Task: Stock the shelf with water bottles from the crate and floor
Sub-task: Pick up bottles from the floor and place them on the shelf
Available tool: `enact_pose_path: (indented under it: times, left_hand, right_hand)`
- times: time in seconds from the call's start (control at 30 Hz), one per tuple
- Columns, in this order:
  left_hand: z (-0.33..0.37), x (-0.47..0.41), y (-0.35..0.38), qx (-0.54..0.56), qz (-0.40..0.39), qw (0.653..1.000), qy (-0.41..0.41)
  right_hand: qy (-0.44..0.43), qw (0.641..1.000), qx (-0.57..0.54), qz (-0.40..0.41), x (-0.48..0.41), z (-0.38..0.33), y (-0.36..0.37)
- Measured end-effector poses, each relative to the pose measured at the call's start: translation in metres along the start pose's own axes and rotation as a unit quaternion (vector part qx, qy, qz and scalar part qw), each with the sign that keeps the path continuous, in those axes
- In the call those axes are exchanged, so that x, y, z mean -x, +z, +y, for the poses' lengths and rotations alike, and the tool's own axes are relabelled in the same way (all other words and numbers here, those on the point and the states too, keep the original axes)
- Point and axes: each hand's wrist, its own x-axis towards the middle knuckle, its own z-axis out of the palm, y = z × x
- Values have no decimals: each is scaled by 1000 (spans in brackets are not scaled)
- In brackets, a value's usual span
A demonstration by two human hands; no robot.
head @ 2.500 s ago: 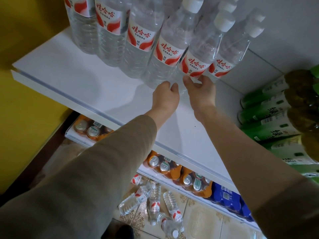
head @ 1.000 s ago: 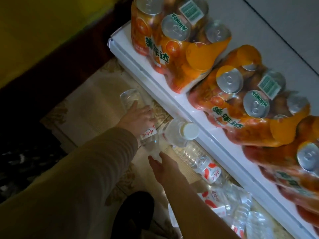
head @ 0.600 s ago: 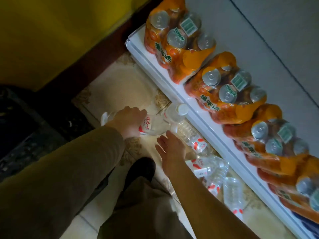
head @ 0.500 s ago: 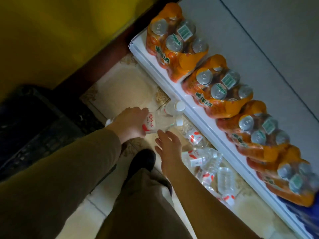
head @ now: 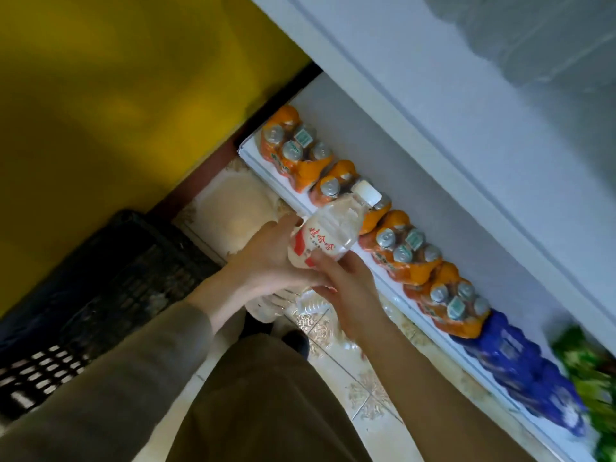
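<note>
A clear water bottle (head: 328,233) with a red-and-white label and a white cap hangs tilted above the floor, cap pointing up and right toward the shelf. My left hand (head: 266,265) is wrapped around its lower body, and the clear base sticks out below the palm. My right hand (head: 346,285) presses its thumb and fingers on the label from the right. A bit of ribbed clear plastic (head: 310,305) shows under my right hand; whether it is a second bottle is unclear. The white shelf board (head: 466,105) runs diagonally above.
A black plastic crate (head: 116,281) stands on the floor at the left, by the yellow wall. The bottom shelf edge (head: 383,278) carries orange soda can packs (head: 410,251), a blue pack (head: 520,365) and blurred green packaging (head: 590,368). My trouser leg and shoe cover the patterned tiles below.
The bottle has come up off the floor in my left hand, and my right hand has joined it on the label. The view has swung upward, so the upper shelf board is visible again.
</note>
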Motion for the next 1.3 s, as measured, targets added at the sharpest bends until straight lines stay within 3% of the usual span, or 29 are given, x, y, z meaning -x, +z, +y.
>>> enact_pose_path:
  times: [0.07,0.3,0.47,0.63,0.83,1.07,1.3]
  left_hand:
    - [21,12,-2,41,-33,998,23]
    - [90,19,-2,81,33,992,88]
    - [141,6,-5,80,30,985,150]
    - [186,-24,-5,101,-18,978,183]
    - [241,-74,18,46,13,987,156]
    - [276,-124,41,102,13,989,105]
    - [283,-148,53,145,21,987,72]
  right_hand:
    - [-11,1000,12,-22,17,-16,-13]
    - [-21,998,20,-51,56,-67,-50]
    - [-49,999,-3,-6,73,-108,-80]
    - [-159,984,11,78,86,-155,-122]
    - [-277,945,-7,176,64,-201,-165]
    - [-307,928,-18,208,18,-227,-195]
    - [-300,934,-18,193,-7,-234,-212]
